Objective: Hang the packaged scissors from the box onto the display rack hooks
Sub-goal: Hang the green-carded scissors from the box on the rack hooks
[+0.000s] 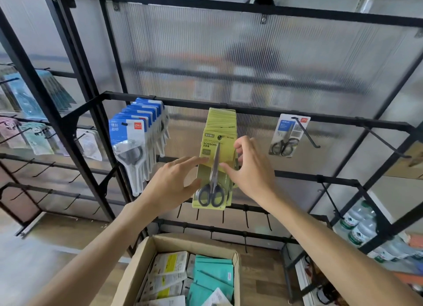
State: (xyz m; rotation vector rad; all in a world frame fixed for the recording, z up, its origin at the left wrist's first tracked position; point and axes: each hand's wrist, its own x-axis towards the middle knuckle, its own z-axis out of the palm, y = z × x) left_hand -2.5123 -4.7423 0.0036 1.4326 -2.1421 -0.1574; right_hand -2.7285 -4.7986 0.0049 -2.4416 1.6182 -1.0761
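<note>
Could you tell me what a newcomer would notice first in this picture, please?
Both hands, left hand and right hand, touch the front green scissors pack hanging mid-rack. A row of blue scissors packs hangs to its left, and an open cardboard box sits below.

We see both hands raised at the black display rack (251,110). Our left hand (174,184) lies with straight fingers touching the front green scissors pack (214,168), which hangs on a hook before a stack of like packs. Our right hand (250,168) has loosely curled fingers at that pack's right edge. Blue scissors packs (137,131) hang to the left, a single blue pack (288,135) to the right. Below stands an open cardboard box (137,271) of packaged goods.
</note>
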